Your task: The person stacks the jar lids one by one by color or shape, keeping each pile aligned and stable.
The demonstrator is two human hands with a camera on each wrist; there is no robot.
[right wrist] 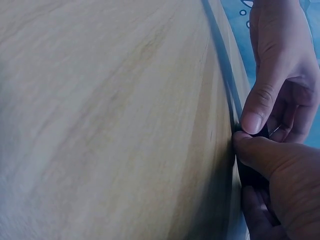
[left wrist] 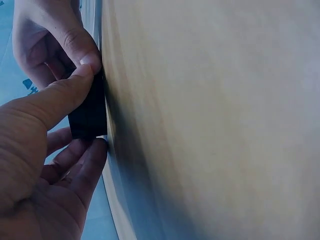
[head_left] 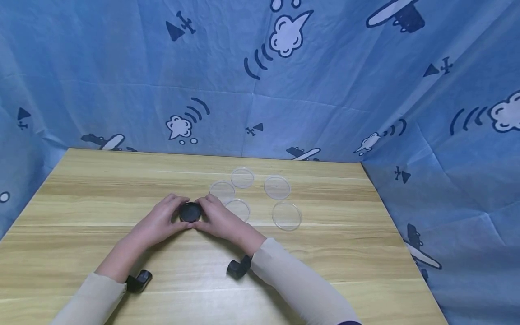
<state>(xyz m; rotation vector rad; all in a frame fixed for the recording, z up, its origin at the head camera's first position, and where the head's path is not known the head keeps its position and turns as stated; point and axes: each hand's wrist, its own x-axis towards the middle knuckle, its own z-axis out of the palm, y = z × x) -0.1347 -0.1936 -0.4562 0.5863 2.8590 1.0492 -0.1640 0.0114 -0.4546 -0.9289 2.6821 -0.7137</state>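
A small round black dish-like piece point(head_left: 190, 212) with a raised rim sits low at the tabletop, left of the middle in the head view. My left hand point(head_left: 164, 219) grips its left side, with the thumb at the near edge and the fingers round the far side. From the right, my right hand point(head_left: 219, 219) holds it the same way, and the two thumb tips meet at the front. In the left wrist view the black piece point(left wrist: 89, 112) shows a straight dark side wall between thumb and fingers. Fingers cover most of it in the right wrist view.
Several clear round discs lie on the wooden table point(head_left: 325, 253): one disc point(head_left: 237, 211) partly behind my right hand, others farther back, and another disc point(head_left: 286, 215) to the right. Behind the table hangs a blue patterned cloth point(head_left: 227, 117). Each wrist carries a black camera point(head_left: 239, 267).
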